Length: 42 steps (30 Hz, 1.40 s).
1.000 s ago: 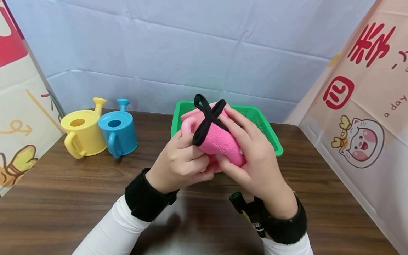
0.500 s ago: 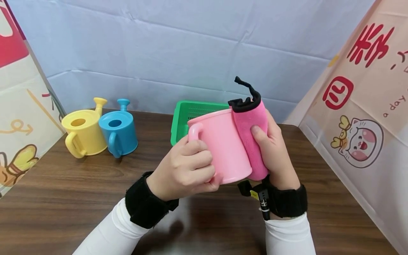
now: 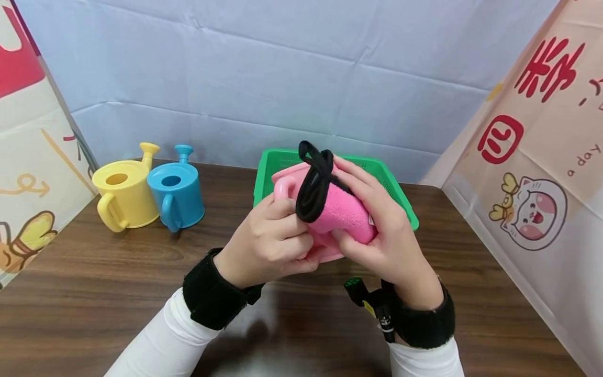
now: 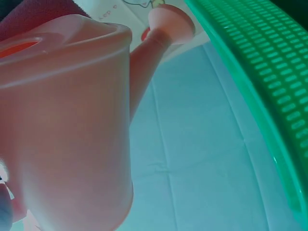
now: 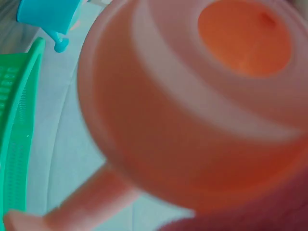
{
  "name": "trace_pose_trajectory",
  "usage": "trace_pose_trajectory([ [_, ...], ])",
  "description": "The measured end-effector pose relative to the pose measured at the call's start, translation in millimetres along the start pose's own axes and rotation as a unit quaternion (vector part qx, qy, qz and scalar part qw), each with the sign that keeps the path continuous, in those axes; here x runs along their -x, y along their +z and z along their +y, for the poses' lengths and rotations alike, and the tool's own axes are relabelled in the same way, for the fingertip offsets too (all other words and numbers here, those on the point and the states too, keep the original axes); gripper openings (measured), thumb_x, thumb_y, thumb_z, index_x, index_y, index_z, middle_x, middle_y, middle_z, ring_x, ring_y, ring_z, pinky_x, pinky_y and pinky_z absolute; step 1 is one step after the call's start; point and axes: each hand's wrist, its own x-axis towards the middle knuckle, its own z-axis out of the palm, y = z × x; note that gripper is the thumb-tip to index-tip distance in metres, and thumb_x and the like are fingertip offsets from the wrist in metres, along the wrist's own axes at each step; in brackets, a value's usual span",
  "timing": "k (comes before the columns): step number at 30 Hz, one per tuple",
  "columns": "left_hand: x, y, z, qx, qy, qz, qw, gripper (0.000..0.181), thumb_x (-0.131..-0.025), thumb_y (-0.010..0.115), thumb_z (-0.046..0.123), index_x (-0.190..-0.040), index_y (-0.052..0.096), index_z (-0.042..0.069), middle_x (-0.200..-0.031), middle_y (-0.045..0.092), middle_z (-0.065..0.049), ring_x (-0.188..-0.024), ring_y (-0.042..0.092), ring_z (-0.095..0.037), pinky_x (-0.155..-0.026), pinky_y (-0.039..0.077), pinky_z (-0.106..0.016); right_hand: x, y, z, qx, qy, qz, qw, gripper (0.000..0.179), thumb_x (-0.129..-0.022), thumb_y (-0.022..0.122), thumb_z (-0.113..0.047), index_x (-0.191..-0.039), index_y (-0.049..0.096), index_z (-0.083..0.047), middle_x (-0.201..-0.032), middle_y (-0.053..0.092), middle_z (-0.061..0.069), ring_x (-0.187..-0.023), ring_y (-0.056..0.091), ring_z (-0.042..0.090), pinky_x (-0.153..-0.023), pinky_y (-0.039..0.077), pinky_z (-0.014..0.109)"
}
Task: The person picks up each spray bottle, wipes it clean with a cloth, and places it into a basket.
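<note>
A pink watering can (image 3: pixel 288 170) is held off the table by my left hand (image 3: pixel 270 238), whose fingers are curled around its handle. Over the can lies a bright pink fuzzy cloth (image 3: pixel 347 212) with a black trim and loop. My right hand (image 3: pixel 383 228) grips this cloth between thumb and fingers, pressing it to the can. In the left wrist view the can's body (image 4: pixel 77 130) and spout show, with the cloth (image 4: pixel 41 15) at its top. The right wrist view shows the can's top (image 5: pixel 163 96) with its round opening; the cloth (image 5: pixel 260 216) is at lower right.
A green perforated basket (image 3: pixel 402 207) stands behind the hands. At the left of the brown wooden table (image 3: pixel 118 293) are a yellow watering can (image 3: pixel 134 201) and a blue watering can (image 3: pixel 186 201) side by side. A pale cloth backdrop (image 3: pixel 282 78) rises behind.
Half a second ago the cloth was on the can's right side and the can's wall showed. My right hand has since moved left, bringing the cloth across the can, much as one second ago.
</note>
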Motion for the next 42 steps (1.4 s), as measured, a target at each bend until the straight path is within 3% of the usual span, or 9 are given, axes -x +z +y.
trace_pose_trajectory([
  [2, -0.6, 0.5, 0.8, -0.003, 0.003, 0.001, 1.0000, 0.027, -0.074, 0.070, 0.015, -0.059, 0.048, 0.010, -0.066, 0.051, -0.002, -0.068, 0.051, -0.018, -0.066, 0.046, -0.033, 1.1, -1.8, 5.7, -0.003, 0.020, 0.011, 0.9997, 0.059, -0.087, 0.060, -0.030, -0.131, 0.045, 0.007, -0.138, 0.044, 0.016, -0.117, 0.045, 0.032, -0.084, 0.046, 0.029],
  [5, -0.8, 1.9, 2.3, -0.009, 0.006, 0.002, 0.9999, 0.030, -0.078, 0.064, 0.014, -0.056, 0.044, 0.010, -0.061, 0.045, -0.001, -0.063, 0.047, -0.017, -0.061, 0.043, -0.031, 6.3, -5.6, 18.9, -0.022, 0.112, 0.037, 0.9928, 0.055, -0.086, 0.058, -0.019, -0.135, 0.043, 0.001, -0.128, 0.051, 0.008, -0.104, 0.050, 0.024, -0.077, 0.044, 0.027],
  [9, 0.7, 3.4, 4.0, -0.008, -0.001, -0.013, 0.9999, 0.031, -0.081, 0.061, 0.017, -0.056, 0.044, 0.011, -0.060, 0.044, -0.002, -0.063, 0.047, -0.016, -0.065, 0.046, -0.033, 13.4, -8.3, 34.8, -0.073, 0.284, 0.056, 0.9545, 0.045, -0.093, 0.046, -0.016, -0.135, 0.039, -0.002, -0.107, 0.051, 0.005, -0.086, 0.052, 0.016, -0.070, 0.044, 0.025],
  [12, 3.0, 3.4, 3.6, -0.006, -0.017, -0.036, 0.9992, 0.032, -0.081, 0.062, 0.019, -0.056, 0.044, 0.010, -0.060, 0.044, -0.002, -0.063, 0.046, -0.016, -0.067, 0.045, -0.033, 15.2, -5.4, 40.8, -0.077, 0.326, 0.040, 0.9413, 0.043, -0.096, 0.042, -0.019, -0.137, 0.036, -0.006, -0.105, 0.049, 0.009, -0.084, 0.052, 0.016, -0.069, 0.045, 0.026],
  [14, 4.2, 3.0, 1.6, -0.005, -0.028, -0.046, 0.9985, 0.033, -0.080, 0.062, 0.018, -0.055, 0.043, 0.010, -0.059, 0.043, -0.003, -0.062, 0.045, -0.016, -0.066, 0.044, -0.032, 14.9, -1.8, 39.8, -0.048, 0.287, 0.025, 0.9565, 0.049, -0.093, 0.048, -0.018, -0.140, 0.035, -0.007, -0.109, 0.051, 0.010, -0.086, 0.053, 0.017, -0.069, 0.046, 0.026],
  [18, 5.4, 1.7, -4.8, 0.005, -0.034, -0.038, 0.9987, 0.032, -0.076, 0.066, 0.015, -0.054, 0.044, 0.009, -0.060, 0.046, -0.002, -0.064, 0.046, -0.017, -0.064, 0.041, -0.031, 10.4, 3.5, 26.2, 0.032, 0.132, -0.003, 0.9907, 0.062, -0.084, 0.057, -0.020, -0.141, 0.037, -0.007, -0.131, 0.049, 0.009, -0.107, 0.050, 0.019, -0.077, 0.047, 0.030],
  [22, 4.8, -0.9, -9.7, 0.008, -0.034, -0.026, 0.9990, 0.032, -0.071, 0.078, 0.020, -0.058, 0.051, 0.009, -0.066, 0.055, -0.003, -0.068, 0.050, -0.019, -0.066, 0.044, -0.031, 5.5, 3.8, 7.4, 0.069, 0.040, -0.039, 0.9960, 0.063, -0.078, 0.064, -0.020, -0.135, 0.044, -0.002, -0.141, 0.042, 0.009, -0.126, 0.040, 0.026, -0.090, 0.044, 0.036],
  [32, -1.5, -2.7, 1.0, -0.019, -0.025, -0.027, 0.9991, 0.026, -0.075, 0.074, 0.021, -0.060, 0.056, 0.009, -0.070, 0.057, -0.004, -0.072, 0.053, -0.020, -0.068, 0.047, -0.034, 1.3, 5.6, -5.3, 0.087, 0.025, -0.014, 0.9958, 0.059, -0.080, 0.067, -0.016, -0.132, 0.046, 0.003, -0.141, 0.042, 0.013, -0.129, 0.038, 0.026, -0.097, 0.039, 0.034],
  [42, -5.4, 1.1, 12.3, -0.019, -0.005, -0.073, 0.9972, 0.024, -0.078, 0.063, 0.016, -0.058, 0.051, 0.010, -0.066, 0.050, -0.001, -0.070, 0.050, -0.016, -0.067, 0.044, -0.027, 1.3, 6.2, -2.4, 0.150, 0.078, 0.030, 0.9851, 0.062, -0.077, 0.066, -0.012, -0.135, 0.044, -0.002, -0.138, 0.046, 0.008, -0.120, 0.046, 0.021, -0.086, 0.047, 0.035],
])
